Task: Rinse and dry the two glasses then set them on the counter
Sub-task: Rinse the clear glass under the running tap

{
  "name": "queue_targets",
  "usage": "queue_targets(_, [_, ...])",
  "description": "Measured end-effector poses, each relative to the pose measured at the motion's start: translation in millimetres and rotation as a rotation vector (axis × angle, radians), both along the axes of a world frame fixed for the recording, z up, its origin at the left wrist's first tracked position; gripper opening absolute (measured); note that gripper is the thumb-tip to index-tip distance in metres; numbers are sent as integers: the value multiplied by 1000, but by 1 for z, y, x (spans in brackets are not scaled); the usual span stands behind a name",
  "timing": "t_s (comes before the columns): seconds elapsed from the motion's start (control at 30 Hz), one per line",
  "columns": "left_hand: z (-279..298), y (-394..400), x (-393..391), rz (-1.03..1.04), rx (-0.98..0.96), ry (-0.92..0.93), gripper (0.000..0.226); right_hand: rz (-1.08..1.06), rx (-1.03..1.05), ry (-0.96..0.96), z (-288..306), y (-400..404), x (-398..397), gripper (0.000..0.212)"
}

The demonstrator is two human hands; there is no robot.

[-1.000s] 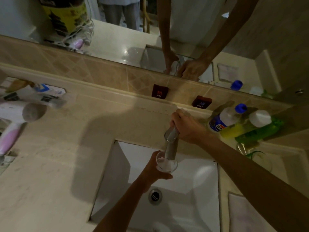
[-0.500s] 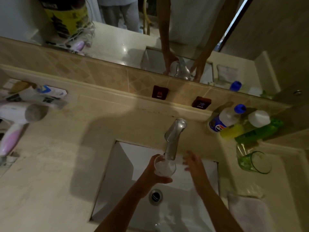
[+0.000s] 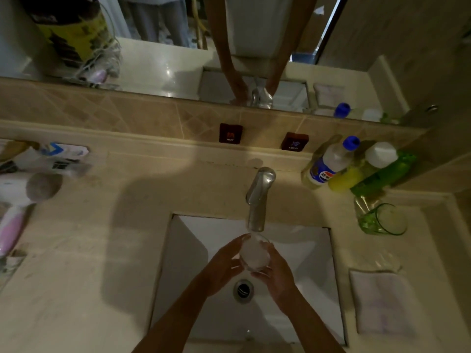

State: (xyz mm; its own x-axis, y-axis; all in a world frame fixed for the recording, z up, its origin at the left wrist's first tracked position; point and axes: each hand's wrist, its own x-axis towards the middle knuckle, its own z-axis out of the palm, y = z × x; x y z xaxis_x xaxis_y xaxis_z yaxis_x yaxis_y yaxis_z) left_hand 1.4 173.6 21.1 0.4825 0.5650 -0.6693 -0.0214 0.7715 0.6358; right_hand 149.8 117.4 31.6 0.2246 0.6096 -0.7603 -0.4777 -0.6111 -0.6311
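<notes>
A clear glass (image 3: 254, 253) full of frothy water sits under the spout of the chrome faucet (image 3: 258, 200), over the white sink (image 3: 193, 248). My left hand (image 3: 223, 266) grips it from the left and my right hand (image 3: 276, 271) cups it from the right. A second, green-tinted glass (image 3: 379, 219) stands on the beige counter (image 3: 84, 250) to the right of the sink. A folded white cloth (image 3: 381, 301) lies on the counter nearer to me on the right.
Several bottles (image 3: 356, 166) stand behind the green glass by the wall. A hair dryer (image 3: 23, 189) and toiletries (image 3: 58, 156) lie at the far left. HOT (image 3: 230, 133) and COLD (image 3: 294, 141) tags sit on the ledge under the mirror (image 3: 163, 47). The drain (image 3: 243, 290) lies below my hands.
My right hand left the faucet handle, came down into the sink and now cups the glass from the right. My left hand has kept the glass under the spout.
</notes>
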Motion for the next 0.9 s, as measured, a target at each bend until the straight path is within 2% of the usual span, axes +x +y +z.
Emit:
queue_targets(0.07, [0,3,1,-44,44,29,28,-12,-6,-22,1,7,1,41])
queue_targets(0.17, [-7,4,-1,8,64,53,31,23,34,-21,-3,13,-3,50])
queue_targets(0.3, [-12,-4,-3,32,66,63,25,25,31,-41,-12,5,-5,39])
queue_targets(0.4, [-13,-4,2,57,55,66,25,-71,40,-36,-18,11,-9,47])
queue_targets(0.5, [-22,-7,-3,131,25,51,31,-66,24,-38,-26,11,-21,45])
queue_targets(0.6, [-25,-10,-2,75,29,66,30,-148,-56,36,-33,11,-16,37])
queue_targets(0.67, [-21,-8,4,53,32,68,26,-201,-70,39,-34,15,-11,43])
queue_targets(0.73, [-21,-7,7,83,24,60,26,-171,-45,0,-31,18,-15,46])
queue_targets(0.8, [-24,-9,5,129,2,41,27,-121,-21,-26,-26,14,-22,39])
queue_targets(0.9, [-25,-14,3,101,-3,37,27,-117,-37,-8,-29,7,-14,35])
